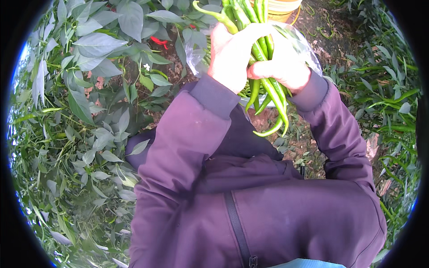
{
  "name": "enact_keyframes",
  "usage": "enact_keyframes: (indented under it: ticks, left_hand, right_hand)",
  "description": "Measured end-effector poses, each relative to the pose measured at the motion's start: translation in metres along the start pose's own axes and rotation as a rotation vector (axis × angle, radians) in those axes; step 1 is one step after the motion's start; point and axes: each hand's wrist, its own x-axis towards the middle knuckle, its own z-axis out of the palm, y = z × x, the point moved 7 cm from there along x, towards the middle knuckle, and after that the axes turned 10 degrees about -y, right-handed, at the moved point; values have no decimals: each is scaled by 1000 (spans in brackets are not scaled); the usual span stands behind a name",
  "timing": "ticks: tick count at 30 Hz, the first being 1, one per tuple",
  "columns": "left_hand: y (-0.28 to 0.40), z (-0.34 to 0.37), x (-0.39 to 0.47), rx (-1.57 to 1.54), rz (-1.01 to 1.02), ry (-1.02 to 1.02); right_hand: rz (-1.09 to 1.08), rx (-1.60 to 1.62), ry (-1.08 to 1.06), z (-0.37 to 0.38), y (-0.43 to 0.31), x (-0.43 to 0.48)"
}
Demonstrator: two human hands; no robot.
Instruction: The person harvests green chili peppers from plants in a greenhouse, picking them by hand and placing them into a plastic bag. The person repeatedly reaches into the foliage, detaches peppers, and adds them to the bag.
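A bunch of long green chili peppers (274, 100) is held in both hands at the top centre. My left hand (229, 58) wraps the upper part of the bunch, and several peppers stick out above its thumb. Lower down, my right hand (285, 68) closes round the same bunch from the right, its thumb across the peppers. Curved pepper tips hang below the hands towards my lap. Under and behind the hands lies a clear plastic bag (303, 42) with more green peppers in it, largely hidden by the hands and the bunch.
A yellow bucket (280, 15) stands beyond the bag. Leafy pepper plants (100, 45) crowd the left, with red peppers (159, 42) low among them. More plants (395, 104) bearing green peppers line the right. Bare soil (323, 20) with fallen peppers runs between the rows.
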Motion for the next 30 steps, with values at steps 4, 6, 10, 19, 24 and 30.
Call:
enact_keyframes:
  ticks: [4, 6, 10, 19, 24, 30]
  left_hand:
    - [-17, -27, 7, 190, -43, -29]
    - [-22, -39, 7, 162, -19, -28]
    - [13, -90, -40, 1186, 204, 402]
    - [-58, -214, -54, 421, -296, 573]
    - [-21, -204, -51, 161, -20, 558]
    - [-7, -187, -36, 318, -9, 517]
  right_hand:
    - [193, 337, -88, -12, 40, 12]
    - [158, 235, -83, -33, 44, 19]
    - [219, 109, -182, -81, 51, 28]
    - [726, -27, -453, -90, 103, 9]
    - [695, 83, -588, -50, 143, 39]
    - [541, -77, -501, -12, 236, 108]
